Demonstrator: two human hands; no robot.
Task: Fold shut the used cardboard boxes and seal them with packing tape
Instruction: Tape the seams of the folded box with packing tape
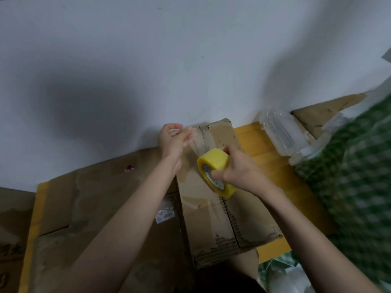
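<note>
Lying on yellow floor (249,132) against white wall (148,60): cardboard boxes (213,208).

1. White label (165,212) stuck on the large flattened cardboard box (101,199): printed marks and lines, too small and blurred to read.
2. Dark printed characters on the cardboard (9,248) at the left edge: cut off and blurred, unreadable.
3. No other text, brands or numbers legible anywhere.
</note>
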